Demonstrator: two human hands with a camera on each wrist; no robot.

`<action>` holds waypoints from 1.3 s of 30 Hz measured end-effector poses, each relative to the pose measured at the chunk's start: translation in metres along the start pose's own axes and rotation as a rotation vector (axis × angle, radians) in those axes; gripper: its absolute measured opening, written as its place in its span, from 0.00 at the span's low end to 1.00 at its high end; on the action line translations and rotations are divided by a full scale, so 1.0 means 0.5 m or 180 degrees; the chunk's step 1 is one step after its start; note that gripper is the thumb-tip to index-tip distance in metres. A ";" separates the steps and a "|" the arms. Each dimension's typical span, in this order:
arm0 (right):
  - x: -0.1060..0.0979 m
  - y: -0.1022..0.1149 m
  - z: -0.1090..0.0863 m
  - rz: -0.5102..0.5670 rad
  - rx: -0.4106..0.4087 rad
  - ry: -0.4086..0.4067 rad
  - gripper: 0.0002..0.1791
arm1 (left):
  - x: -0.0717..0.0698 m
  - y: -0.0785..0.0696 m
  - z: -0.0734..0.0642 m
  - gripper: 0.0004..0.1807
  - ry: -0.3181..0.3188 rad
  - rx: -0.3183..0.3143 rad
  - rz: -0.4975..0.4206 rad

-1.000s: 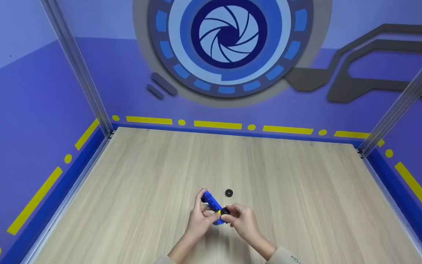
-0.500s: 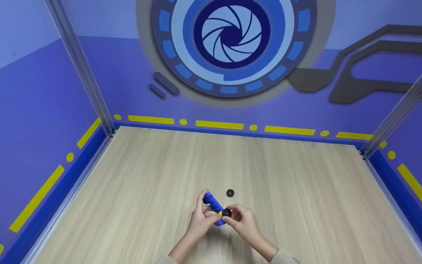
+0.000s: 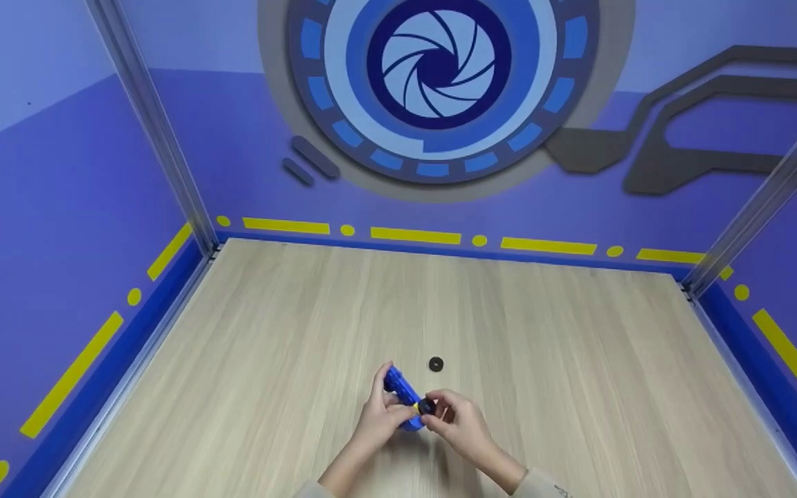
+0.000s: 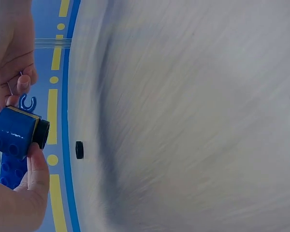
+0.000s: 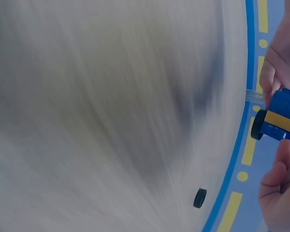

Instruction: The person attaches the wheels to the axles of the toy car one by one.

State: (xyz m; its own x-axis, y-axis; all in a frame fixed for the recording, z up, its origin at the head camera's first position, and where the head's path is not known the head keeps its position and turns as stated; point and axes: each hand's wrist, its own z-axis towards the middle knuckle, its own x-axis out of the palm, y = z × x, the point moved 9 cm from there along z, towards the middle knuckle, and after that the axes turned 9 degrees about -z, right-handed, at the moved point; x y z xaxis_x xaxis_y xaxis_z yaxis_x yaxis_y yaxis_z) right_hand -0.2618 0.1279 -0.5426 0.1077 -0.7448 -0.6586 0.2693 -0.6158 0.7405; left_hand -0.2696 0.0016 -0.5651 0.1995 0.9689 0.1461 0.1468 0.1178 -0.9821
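A blue studded building-block vehicle base (image 3: 400,387) with a yellow strip is held up at a slant over the table in the head view. My left hand (image 3: 376,420) grips its side, thumb near the yellow strip. At the lower end is a small black wheel (image 3: 427,407), pinched between the thumb and fingers of my right hand (image 3: 463,423). This wheel (image 4: 41,134) lies against the base's side in the left wrist view, where a blue hook (image 4: 27,103) also shows. Fingers hide parts of the base.
A loose black wheel (image 3: 436,364) lies on the wooden table (image 3: 288,332) just beyond the hands. Blue-purple walls (image 3: 398,194) with yellow marks close off the back and both sides, with metal posts (image 3: 163,138) at the corners.
The blue base has dipped slightly toward me, and the wheel at its lower end shows more of its round face. Both hands keep their hold; the loose wheel stays put.
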 end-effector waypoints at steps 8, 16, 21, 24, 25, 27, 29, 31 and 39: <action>0.023 -0.027 0.009 -0.0124 0.0092 0.0453 0.14 | -0.010 0.001 -0.007 0.47 -0.0129 -0.0117 0.0272; 0.035 -0.036 0.021 -0.0135 0.0051 0.0749 0.14 | -0.023 0.036 0.009 0.48 -0.0173 -0.0174 0.0464; 0.032 -0.049 0.038 -0.0114 0.0091 0.0860 0.17 | -0.028 0.039 0.009 0.48 -0.0199 -0.0171 0.0503; 0.020 -0.059 0.053 -0.0181 0.0104 0.0725 0.19 | -0.031 0.038 0.009 0.48 -0.0196 -0.0149 0.0522; 0.015 -0.062 0.059 -0.0201 0.0114 0.0652 0.19 | -0.032 0.038 0.009 0.48 -0.0197 -0.0144 0.0535; 0.005 -0.069 0.071 -0.0251 0.0157 0.0481 0.18 | -0.034 0.038 0.009 0.48 -0.0196 -0.0147 0.0551; -0.002 -0.079 0.082 -0.0286 0.0244 0.0330 0.17 | -0.034 0.039 0.010 0.48 -0.0184 -0.0146 0.0563; -0.007 -0.089 0.091 -0.0326 0.0324 0.0214 0.16 | -0.032 0.039 0.009 0.48 -0.0173 -0.0159 0.0583; -0.012 -0.114 0.117 -0.0583 0.0427 -0.0037 0.19 | -0.029 0.038 0.009 0.48 -0.0153 -0.0197 0.0567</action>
State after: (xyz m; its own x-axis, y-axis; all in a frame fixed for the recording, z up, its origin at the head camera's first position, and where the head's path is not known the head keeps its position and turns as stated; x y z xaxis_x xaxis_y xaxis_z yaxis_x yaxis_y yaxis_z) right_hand -0.3338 0.1526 -0.5732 0.0573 -0.6197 -0.7827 0.1536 -0.7692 0.6203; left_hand -0.2741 -0.0095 -0.5863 0.1813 0.9827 -0.0369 0.1728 -0.0688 -0.9826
